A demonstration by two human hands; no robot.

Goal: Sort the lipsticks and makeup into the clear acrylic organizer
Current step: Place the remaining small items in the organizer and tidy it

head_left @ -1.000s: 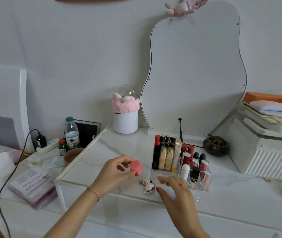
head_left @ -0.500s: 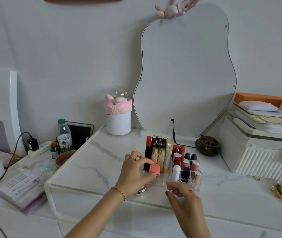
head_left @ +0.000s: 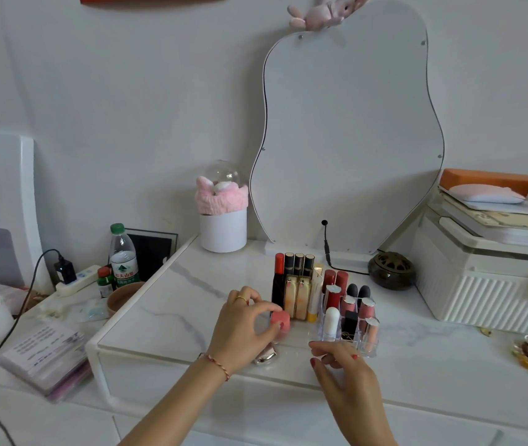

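Note:
My left hand (head_left: 243, 326) pinches a small pink makeup cube (head_left: 280, 320) and holds it low in the front left section of the clear acrylic organizer (head_left: 365, 349). The organizer stands on the white marble tabletop (head_left: 175, 304), filled with upright lipsticks (head_left: 335, 281) at the right and taller gold and black tubes (head_left: 298, 284) at the back left. My right hand (head_left: 346, 378) rests with curled fingertips touching the organizer's front right edge and holds nothing. A shiny silver compact (head_left: 265, 355) lies on the table just under my left wrist.
A wavy mirror (head_left: 349, 133) leans on the wall behind the organizer, its cable beside a dark round burner (head_left: 391, 270). A white pot with a pink headband (head_left: 222, 217) stands at the back left. A ribbed white box (head_left: 487, 284) sits right. Bottles, a power strip and booklets lie lower left.
My left hand carried the pink cube rightward from above the table down into the organizer's front left section. My right hand stayed at the organizer's front edge. The camera view shifted slightly right.

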